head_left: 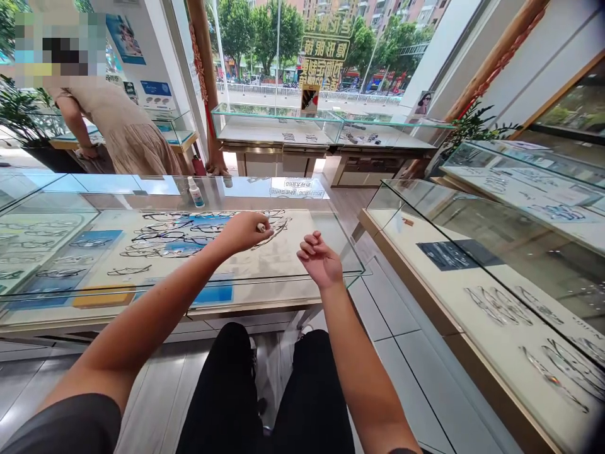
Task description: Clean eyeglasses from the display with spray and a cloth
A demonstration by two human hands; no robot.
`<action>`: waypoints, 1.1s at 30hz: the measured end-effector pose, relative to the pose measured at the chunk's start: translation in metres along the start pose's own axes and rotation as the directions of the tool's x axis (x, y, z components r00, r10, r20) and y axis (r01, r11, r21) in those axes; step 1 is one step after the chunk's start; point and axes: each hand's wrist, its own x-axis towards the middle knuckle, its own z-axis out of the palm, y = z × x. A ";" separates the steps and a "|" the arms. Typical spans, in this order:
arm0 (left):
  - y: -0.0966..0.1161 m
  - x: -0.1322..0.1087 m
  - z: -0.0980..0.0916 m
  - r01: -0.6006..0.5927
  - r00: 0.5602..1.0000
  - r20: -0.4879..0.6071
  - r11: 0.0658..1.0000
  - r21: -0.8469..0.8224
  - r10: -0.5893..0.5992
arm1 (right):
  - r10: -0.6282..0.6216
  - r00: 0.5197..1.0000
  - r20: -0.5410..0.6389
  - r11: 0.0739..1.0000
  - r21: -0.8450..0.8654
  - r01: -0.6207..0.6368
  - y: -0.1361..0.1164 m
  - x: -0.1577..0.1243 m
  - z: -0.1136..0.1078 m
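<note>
My left hand [243, 231] is stretched out over the glass top of a display case [142, 277], fingers closed round a small pale object that I cannot name. My right hand [320, 260] hovers beside it near the case's right corner, fingers curled loosely with nothing visible in them. Under the glass lie several pairs of spectacles [179, 233] on a light tray. A small white bottle [195, 192] stands on the glass further back.
Another glass case [496, 252] with spectacles runs along my right. More cases [326, 126] stand by the window ahead. A person in a beige dress [118, 126] bends over a counter at the back left, beside a potted plant [23, 120].
</note>
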 end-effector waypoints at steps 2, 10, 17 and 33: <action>-0.001 -0.005 -0.001 -0.032 0.990 -0.137 0.960 -0.279 -0.007 | 0.019 0.999 0.044 1.000 -0.009 -0.019 0.002 0.007 0.011; -0.008 0.013 -0.010 -0.202 0.886 -0.442 0.741 -0.640 -0.140 | 0.100 0.971 0.217 0.977 -0.208 -0.054 -0.004 0.076 0.065; -0.022 0.039 -0.022 -0.260 0.807 -0.561 0.745 -0.614 -0.182 | 0.040 0.973 0.229 0.918 -0.394 0.054 0.005 0.148 0.095; -0.036 0.034 0.000 -0.235 0.757 -0.594 0.734 -0.637 -0.272 | -0.064 0.923 0.379 0.805 -0.527 0.272 0.010 0.143 0.091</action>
